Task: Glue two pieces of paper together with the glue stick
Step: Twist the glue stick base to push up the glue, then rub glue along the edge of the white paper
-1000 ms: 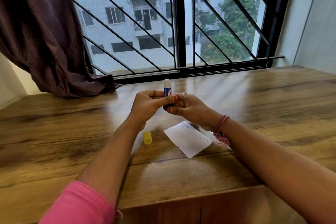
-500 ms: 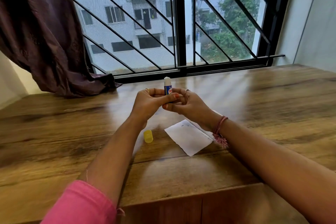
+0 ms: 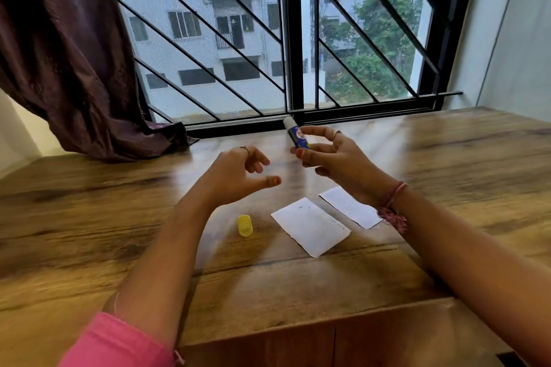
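On the desk (image 3: 89, 217) two papers lie side by side: the nearer paper (image 3: 310, 226) left, the farther paper (image 3: 348, 205) right. The cap (image 3: 245, 225) sits left of them. The right hand (image 3: 337, 155) holds the glue stick (image 3: 296, 135) above, and the left hand (image 3: 238, 176) hovers beside it.

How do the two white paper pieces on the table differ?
The nearer paper lies fully in view, while the farther paper is partly hidden behind the right wrist. The nearer paper sits closer to the yellow cap; the farther paper lies further right. Both are white, flat on the table, apart, with rough edges.
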`<state>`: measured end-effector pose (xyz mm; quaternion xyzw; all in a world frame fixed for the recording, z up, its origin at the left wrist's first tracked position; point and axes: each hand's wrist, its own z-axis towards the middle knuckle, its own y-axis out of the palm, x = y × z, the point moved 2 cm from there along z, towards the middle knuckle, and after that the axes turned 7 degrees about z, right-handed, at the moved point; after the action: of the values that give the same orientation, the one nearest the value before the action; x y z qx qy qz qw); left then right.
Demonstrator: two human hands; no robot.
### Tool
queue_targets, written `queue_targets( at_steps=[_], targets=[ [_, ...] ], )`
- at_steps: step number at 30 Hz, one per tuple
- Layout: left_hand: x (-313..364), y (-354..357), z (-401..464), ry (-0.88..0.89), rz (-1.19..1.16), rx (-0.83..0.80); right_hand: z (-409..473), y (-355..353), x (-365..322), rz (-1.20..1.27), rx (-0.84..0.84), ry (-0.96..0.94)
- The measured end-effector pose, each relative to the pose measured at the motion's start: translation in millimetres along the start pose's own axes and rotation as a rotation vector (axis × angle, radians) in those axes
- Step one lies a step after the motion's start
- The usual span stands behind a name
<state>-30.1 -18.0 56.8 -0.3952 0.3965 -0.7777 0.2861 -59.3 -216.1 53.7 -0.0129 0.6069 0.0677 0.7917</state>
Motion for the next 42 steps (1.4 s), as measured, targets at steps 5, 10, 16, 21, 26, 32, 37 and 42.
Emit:
queue_targets(
  at_steps=[5,10,16,21,26,32,37,42],
  targets=[
    [16,-5,-8,0.241,0.058,-0.010,-32,-26,-13,0.044,0.072,0.037],
    [33,2,-16,0.317,0.080,-0.122,-72,-58,-5,0.180,0.104,0.170],
    [49,10,-30,0.416,0.061,-0.194,-107,-67,8,0.223,0.196,0.221],
    [47,17,-47,0.399,0.228,-0.237,-108,-63,9,0.178,0.229,0.203],
    [41,24,-63,0.375,0.277,-0.270,-110,-60,8,0.122,0.211,0.196],
    [54,27,-77,0.287,0.457,-0.379,-112,-55,4,0.065,0.222,0.173],
    [68,31,-97,0.314,0.512,-0.398,-115,-45,1,-0.076,0.207,0.131],
    [68,32,-120,0.309,0.473,-0.198,-118,-39,4,-0.081,0.153,0.114]
  ],
)
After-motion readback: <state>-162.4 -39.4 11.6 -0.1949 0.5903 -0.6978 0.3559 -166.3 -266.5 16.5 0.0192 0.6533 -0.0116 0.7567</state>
